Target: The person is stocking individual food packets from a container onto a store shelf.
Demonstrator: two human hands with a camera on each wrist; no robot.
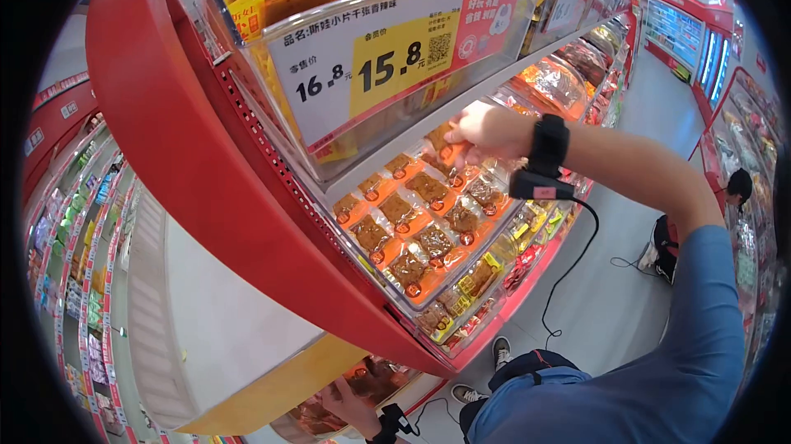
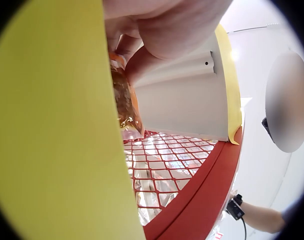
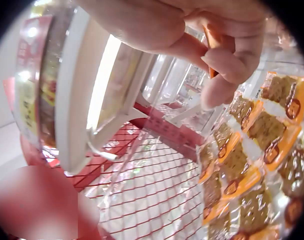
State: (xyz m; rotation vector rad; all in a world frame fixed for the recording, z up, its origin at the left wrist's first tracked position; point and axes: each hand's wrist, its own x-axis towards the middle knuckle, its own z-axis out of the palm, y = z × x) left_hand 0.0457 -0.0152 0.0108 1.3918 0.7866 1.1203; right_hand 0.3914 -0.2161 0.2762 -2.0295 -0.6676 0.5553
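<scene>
My right hand (image 1: 486, 133) reaches over the shelf tray and pinches an orange-edged snack packet (image 1: 441, 146) between thumb and fingers. In the right wrist view only a thin orange edge of that packet (image 3: 211, 52) shows between the fingers. Below it lie rows of clear-and-orange snack packets (image 1: 428, 189) with brown squares inside. Low at the shelf's end is my left hand (image 1: 350, 409), beside brown packs. From the left wrist, my thumb and fingers grip the top of an orange-trimmed snack packet (image 2: 124, 97), partly hidden by a yellow panel (image 2: 52, 125).
A large price sign (image 1: 395, 65) hangs on the upper bin, just above my right hand. The red curved shelf frame (image 1: 222, 213) runs along the left. A red mesh panel (image 2: 164, 160) stands at the shelf's end. On the right, another person's dark shoe and bag are near the aisle floor (image 1: 610, 230).
</scene>
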